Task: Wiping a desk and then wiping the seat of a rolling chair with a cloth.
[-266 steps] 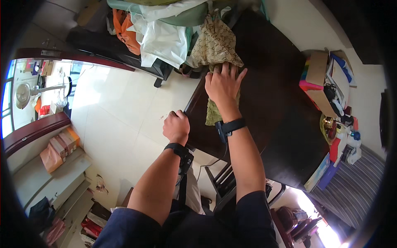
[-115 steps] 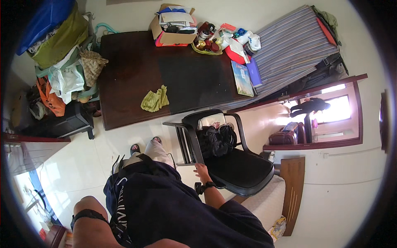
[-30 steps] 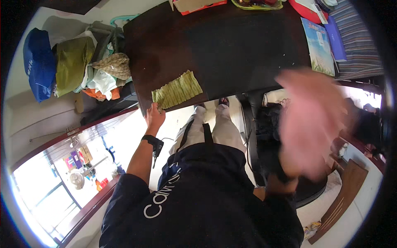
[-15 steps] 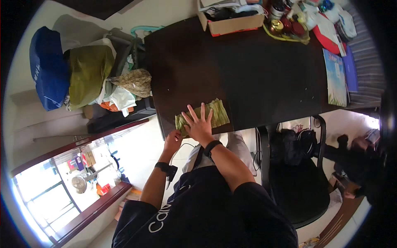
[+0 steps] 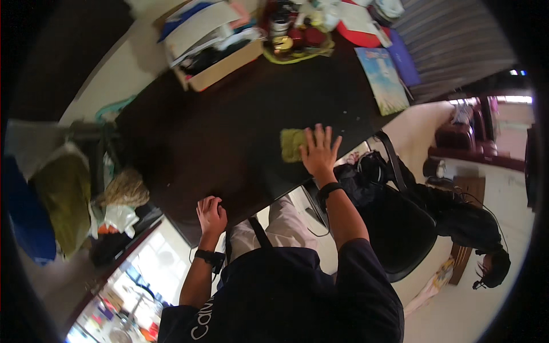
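Note:
A small olive-green cloth [image 5: 291, 146] lies on the dark table [image 5: 189, 131], a little in from its front edge. It looks squarish and wrinkled, and its right side is hidden. My right hand [image 5: 320, 153] rests flat on that side, fingers spread and pointing away from me. Well to the left, my left hand [image 5: 211, 215] rests at the front edge of the table, apart from the cloth. Its fingers are loosely bent, and nothing shows in them. Both wrists wear black bands.
A cardboard box [image 5: 229, 64] of papers and a yellow-rimmed basket of jars [image 5: 297, 52] stand at the back. Booklets [image 5: 382, 80] lie at the right end. A black chair [image 5: 394, 228] stands close on my right; bags [image 5: 63, 197] hang at the left. Another person [image 5: 474, 223] is beyond the chair.
The view has swung right. My right hand and the cloth are further right along the table, and less of the cloth shows. My left hand has come away from the cloth's left corner.

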### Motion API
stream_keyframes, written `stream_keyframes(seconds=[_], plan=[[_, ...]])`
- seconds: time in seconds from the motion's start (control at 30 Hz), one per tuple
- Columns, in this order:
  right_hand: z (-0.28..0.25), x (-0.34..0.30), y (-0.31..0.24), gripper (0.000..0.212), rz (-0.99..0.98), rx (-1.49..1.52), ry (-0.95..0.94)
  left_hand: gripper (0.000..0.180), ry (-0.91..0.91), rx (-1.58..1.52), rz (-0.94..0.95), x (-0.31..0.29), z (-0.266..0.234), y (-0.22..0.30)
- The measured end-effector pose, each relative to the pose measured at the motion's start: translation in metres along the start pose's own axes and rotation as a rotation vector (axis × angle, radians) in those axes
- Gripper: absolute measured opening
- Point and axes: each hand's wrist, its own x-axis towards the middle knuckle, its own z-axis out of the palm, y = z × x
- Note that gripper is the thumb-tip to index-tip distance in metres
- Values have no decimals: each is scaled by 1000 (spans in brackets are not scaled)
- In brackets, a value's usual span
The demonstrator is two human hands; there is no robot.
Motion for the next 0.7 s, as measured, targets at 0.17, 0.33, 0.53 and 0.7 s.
stream_keyframes(seconds=[0.17,0.33,0.53,0.7], plan=[[6,1,8,68,371,69,-105,35,28,98,158,79,39,80],[12,5,-27,65,310,312,-67,62,-130,214,-253,143,83,139],[38,82,69,65,379,154,-94,65,-116,443,-404,153,100,145],[77,185,193,64,426,26,-132,67,-189,508,-458,162,105,160]])
